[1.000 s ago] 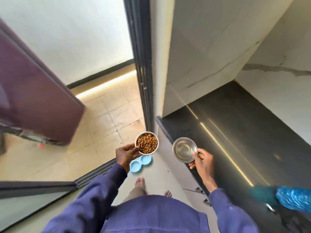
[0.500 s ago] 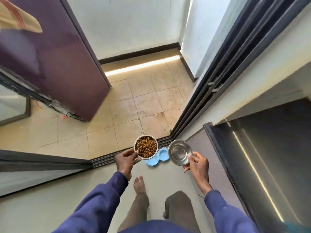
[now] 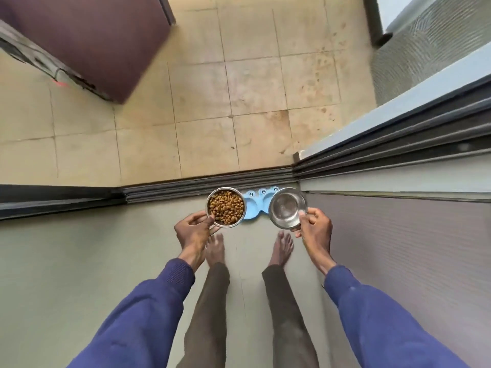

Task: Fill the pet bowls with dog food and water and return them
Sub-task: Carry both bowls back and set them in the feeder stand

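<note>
My left hand (image 3: pixel 193 229) grips the rim of a steel bowl full of brown dog food (image 3: pixel 225 207). My right hand (image 3: pixel 314 228) pinches the rim of a second steel bowl (image 3: pixel 287 207), shiny inside; whether it holds water I cannot tell. Both bowls hang level above a light blue bowl stand (image 3: pixel 255 205) that lies on the floor against the door track. The bowls cover most of the stand. My bare feet stand just behind it.
A dark sliding-door track (image 3: pixel 186 188) crosses the floor right beyond the stand, with beige tiles (image 3: pixel 239 88) past it. A maroon cabinet (image 3: pixel 87 35) stands at the far left. A door frame and wall (image 3: pixel 398 144) run along the right.
I have stepped up to the blue stand and look straight down. Both bowls have moved apart and now hang over the stand's two sides.
</note>
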Demonstrator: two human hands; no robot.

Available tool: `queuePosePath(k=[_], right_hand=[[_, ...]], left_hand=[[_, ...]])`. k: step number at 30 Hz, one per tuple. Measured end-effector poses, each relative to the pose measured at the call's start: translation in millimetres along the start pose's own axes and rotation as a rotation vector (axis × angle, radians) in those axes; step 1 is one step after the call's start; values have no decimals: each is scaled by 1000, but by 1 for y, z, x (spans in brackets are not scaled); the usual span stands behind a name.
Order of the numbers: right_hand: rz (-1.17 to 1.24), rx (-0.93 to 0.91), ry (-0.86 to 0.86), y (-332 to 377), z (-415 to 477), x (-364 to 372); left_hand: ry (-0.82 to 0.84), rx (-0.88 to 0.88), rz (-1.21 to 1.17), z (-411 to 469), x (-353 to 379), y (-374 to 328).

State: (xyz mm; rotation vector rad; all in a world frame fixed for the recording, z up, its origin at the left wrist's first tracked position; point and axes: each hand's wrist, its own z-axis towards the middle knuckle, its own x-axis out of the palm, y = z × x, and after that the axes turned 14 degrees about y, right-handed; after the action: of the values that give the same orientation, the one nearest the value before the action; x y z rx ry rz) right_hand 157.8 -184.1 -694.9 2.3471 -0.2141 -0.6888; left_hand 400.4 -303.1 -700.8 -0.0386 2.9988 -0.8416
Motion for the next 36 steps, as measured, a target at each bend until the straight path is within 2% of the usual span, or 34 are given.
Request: queuePosePath(k=[4, 11, 20, 26, 36], right_hand=[[-60, -4, 68, -68, 68, 35], [-51, 49, 96, -180, 154, 85], [-19, 169, 113, -285, 235, 118], [24, 223, 91, -309, 268, 126], [-23, 246, 110, -311, 296, 140]], left_hand=[[-78, -68, -15, 80, 14, 70], [-108, -112, -60, 196, 41, 173], [-128, -182, -74, 286, 58, 250], [-150, -193, -86, 314, 69, 275], [-213, -154, -60, 333, 84, 288]])
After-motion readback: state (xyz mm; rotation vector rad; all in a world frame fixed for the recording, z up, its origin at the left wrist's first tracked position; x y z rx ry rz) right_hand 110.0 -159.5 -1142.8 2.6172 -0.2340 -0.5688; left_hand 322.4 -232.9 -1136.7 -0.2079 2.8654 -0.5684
